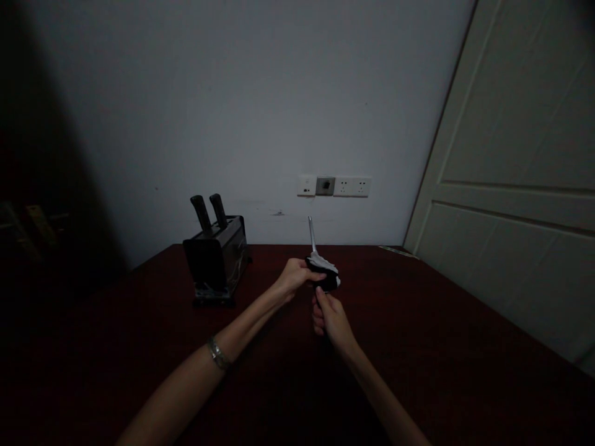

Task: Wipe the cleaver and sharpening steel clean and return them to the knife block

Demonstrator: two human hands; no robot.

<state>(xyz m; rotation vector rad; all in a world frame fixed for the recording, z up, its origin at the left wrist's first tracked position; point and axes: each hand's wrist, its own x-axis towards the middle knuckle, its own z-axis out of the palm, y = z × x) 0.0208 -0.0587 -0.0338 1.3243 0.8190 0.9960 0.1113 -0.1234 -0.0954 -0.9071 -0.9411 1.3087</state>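
Observation:
My right hand (329, 317) is closed around the dark handle of a slim metal rod (311, 234), probably a sharpening steel, which points straight up. My left hand (295, 276) pinches a white and black cloth (324, 271) bunched around the base of the rod, just above my right hand. Both hands hover above the dark red table (437, 347) near its middle. A bracelet (217, 353) circles my left wrist. To the left of my hands stands a black knife block (216, 259) with two black handles sticking out of its top.
A pale wall runs behind the table, with a row of white sockets and a switch (333, 186) on it. A cream panelled door (515, 186) stands at the right. The room's left side is very dark.

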